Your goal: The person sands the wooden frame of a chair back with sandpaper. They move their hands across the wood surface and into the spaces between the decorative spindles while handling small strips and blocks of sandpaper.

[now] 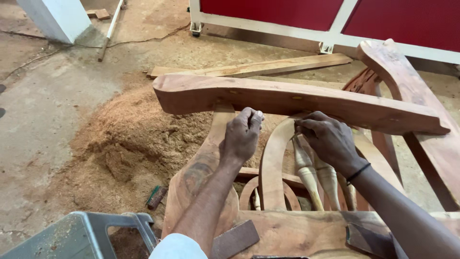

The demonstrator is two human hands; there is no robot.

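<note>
The person leans over a big wooden chair frame (306, 230) that lies on the floor. The left hand (242, 136) is curled into a loose fist, with the fingers together, and its fingertips (256, 117) press up against the underside of the long curved arm piece (287, 98). I cannot tell if something small is tucked inside that fist. The right hand (328, 139) is just beside it, a little way to the right. Its fingers are pinched together at the tips, right at the lower edge of the same arm piece. If it holds something there, it is too small to see.

Under the right hand stand pale turned spindles (306, 175), side by side. Between the two hands a curved wooden slat (273, 168) bends down toward the person. Below the left wrist runs a wide wooden leg piece (196, 182), and near the left elbow lies a small dark flat block (235, 239).

Off to the left of the left hand is a big heap of sawdust (129, 139), with a small green and brown thing (155, 196) lying at its edge. A grey metal stand (81, 235) sits lower down on that side. Past both hands, farther away, a flat plank (258, 67) rests on the ground in front of a red panel with a white frame (335, 21).
</note>
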